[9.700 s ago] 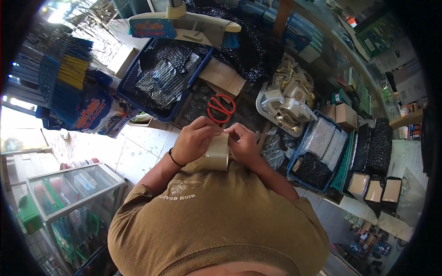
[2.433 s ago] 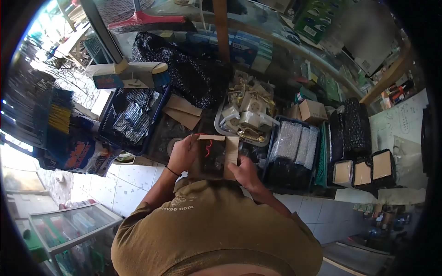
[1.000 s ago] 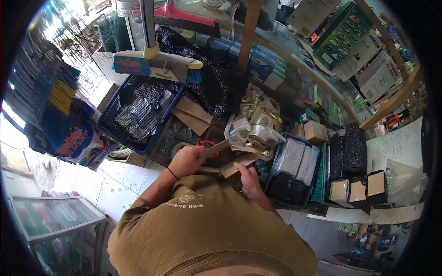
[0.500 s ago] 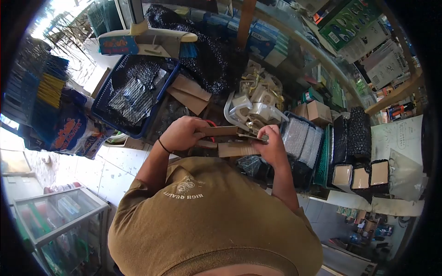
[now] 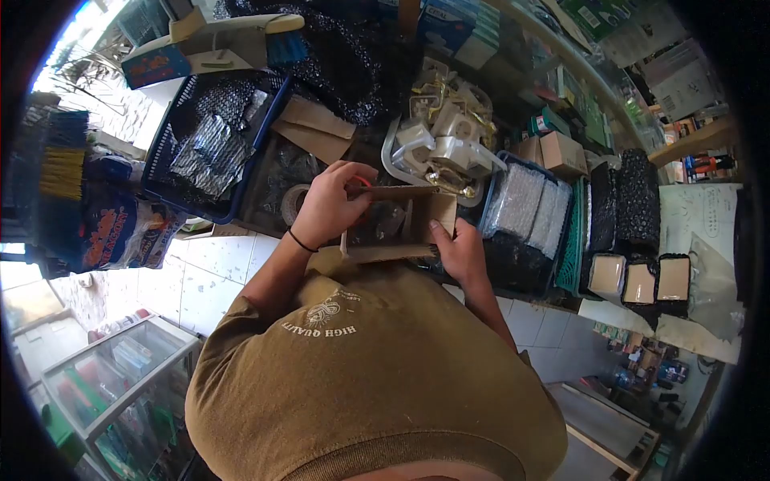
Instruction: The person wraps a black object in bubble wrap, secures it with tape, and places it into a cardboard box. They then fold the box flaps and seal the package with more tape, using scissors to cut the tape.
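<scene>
In the head view a small brown cardboard box (image 5: 441,212) is held in front of my chest, its sides spread into a rectangular frame. Through its open middle the dark tabletop and some clear plastic show. My left hand (image 5: 333,204) grips the box's left end, thumb on the upper wall. The right end is pinched by my right hand (image 5: 459,250), with the thumb over the edge. Just behind my left hand lies a red curved piece (image 5: 362,186), mostly hidden. A roll of tape (image 5: 292,204) sits left of that hand.
Beyond the box stands a white tray (image 5: 390,152) of wall sockets. At left is a blue basket (image 5: 269,132) with bubble-wrapped packs; flat brown cardboard (image 5: 317,132) lies beside it. To the right are bubble-wrapped parcels (image 5: 517,204) and a small carton (image 5: 563,154).
The cardboard, seen as narrow edges and flaps before, is now spread into an open box frame. Both hands have turned with it and stay on its two ends. The view has shifted slightly.
</scene>
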The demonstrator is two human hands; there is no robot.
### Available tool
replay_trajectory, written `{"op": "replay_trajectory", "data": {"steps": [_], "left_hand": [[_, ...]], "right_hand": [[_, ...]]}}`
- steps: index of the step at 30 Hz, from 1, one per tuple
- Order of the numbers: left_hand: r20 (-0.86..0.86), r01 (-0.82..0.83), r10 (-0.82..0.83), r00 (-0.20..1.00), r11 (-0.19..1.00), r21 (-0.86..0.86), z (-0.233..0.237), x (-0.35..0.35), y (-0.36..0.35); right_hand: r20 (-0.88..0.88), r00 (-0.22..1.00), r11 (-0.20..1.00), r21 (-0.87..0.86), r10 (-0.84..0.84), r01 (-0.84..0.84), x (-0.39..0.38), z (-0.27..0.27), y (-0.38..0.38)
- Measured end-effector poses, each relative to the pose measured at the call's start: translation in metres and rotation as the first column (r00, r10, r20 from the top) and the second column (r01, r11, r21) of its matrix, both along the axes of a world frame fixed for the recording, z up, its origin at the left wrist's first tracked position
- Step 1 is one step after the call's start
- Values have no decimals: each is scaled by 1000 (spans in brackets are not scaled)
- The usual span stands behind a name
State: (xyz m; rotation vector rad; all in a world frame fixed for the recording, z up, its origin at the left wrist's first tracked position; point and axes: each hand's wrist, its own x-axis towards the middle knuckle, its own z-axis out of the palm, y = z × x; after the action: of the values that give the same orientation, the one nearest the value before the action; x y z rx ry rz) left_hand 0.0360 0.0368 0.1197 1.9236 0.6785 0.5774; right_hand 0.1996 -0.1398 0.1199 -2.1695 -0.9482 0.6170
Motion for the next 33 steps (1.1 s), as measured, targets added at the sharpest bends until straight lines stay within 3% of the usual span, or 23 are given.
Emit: {"op": "replay_trajectory", "data": {"steps": [3, 5, 8, 12, 14, 17, 19, 21, 26, 33], "left_hand": [[4, -22, 22, 1000, 1000, 5, -1, 3, -2], [18, -21, 21, 1000, 1000, -11, -3, 3, -3], [-54, 30, -32, 998, 999, -33, -10, -1, -1], [-27, 47, -53, 998, 982, -185, -18, -10, -5], [-9, 53, -56, 998, 970, -236, -22, -10, -6], [-21, 20, -24, 999, 981, -191, -33, -6, -10], [-110, -9, 16, 994, 998, 58, -32, -2, -11], [-109, -16, 17, 994, 1000, 9, -33, -1, -10], [-96, -43, 32, 995, 992, -119, -35, 5, -6], [-86, -22, 25, 996, 999, 27, -48, 5, -4]], "right_hand": [[0, 1000, 998, 53, -16, 16, 0, -19, -4], [-137, 987, 992, 75, -90, 101, -3, -23, -3], [-110, 990, 994, 42, -92, 97, -1, -25, -6], [-137, 983, 991, 43, -121, 127, -3, -16, -7], [20, 999, 999, 11, -37, 37, -2, -21, -9], [79, 993, 995, -38, 92, -89, -5, -11, -3], [62, 989, 991, 2, 136, -136, -5, -8, -2], [103, 969, 974, -23, 226, -225, -2, -7, -3], [33, 949, 943, -122, 314, -308, -4, 15, -1], [-8, 938, 920, -193, 347, -342, -6, 8, 0]]}}
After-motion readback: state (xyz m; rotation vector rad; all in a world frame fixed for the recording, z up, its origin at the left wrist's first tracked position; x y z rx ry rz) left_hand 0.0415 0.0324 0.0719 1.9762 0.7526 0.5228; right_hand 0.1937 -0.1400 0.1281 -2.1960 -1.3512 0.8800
